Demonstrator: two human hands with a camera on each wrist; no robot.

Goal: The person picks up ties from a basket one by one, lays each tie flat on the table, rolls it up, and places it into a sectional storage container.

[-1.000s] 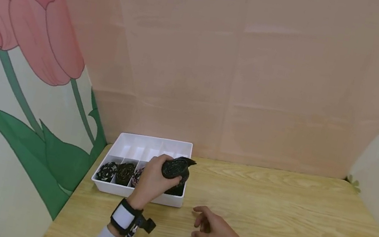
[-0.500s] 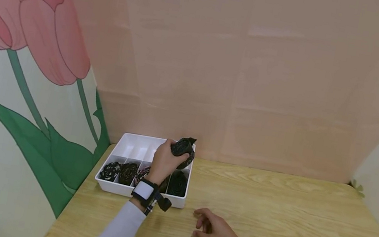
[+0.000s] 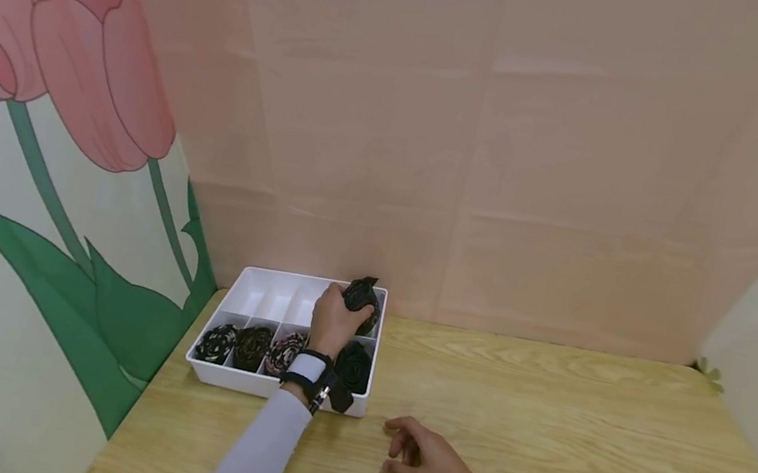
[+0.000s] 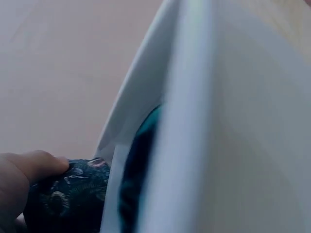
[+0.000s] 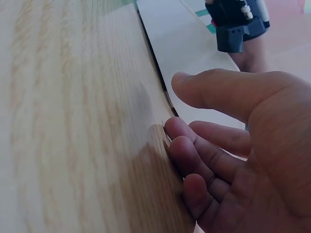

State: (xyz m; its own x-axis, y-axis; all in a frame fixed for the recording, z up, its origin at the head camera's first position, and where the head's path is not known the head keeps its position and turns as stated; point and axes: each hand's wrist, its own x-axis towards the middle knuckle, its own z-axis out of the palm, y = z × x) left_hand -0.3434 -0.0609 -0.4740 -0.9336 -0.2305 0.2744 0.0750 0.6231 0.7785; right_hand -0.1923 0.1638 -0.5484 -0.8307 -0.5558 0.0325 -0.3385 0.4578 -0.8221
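My left hand grips a rolled-up dark patterned cloth at the back right compartment of a white divided box. In the left wrist view, my thumb lies on the printed cloth roll, beside the box wall. How deep the roll sits in the compartment, I cannot tell. Several dark cloth rolls, such as a patterned one and a plain dark one, fill the front row. My right hand rests near the table with loosely bent fingers and holds nothing.
The wooden table stretches to the right of the box. A pinkish wall covering stands right behind the box. To the left rises a panel with painted tulips.
My left hand has moved the cloth roll away from the front row to the back right compartment and lowered it slightly. The right hand has stayed in place.
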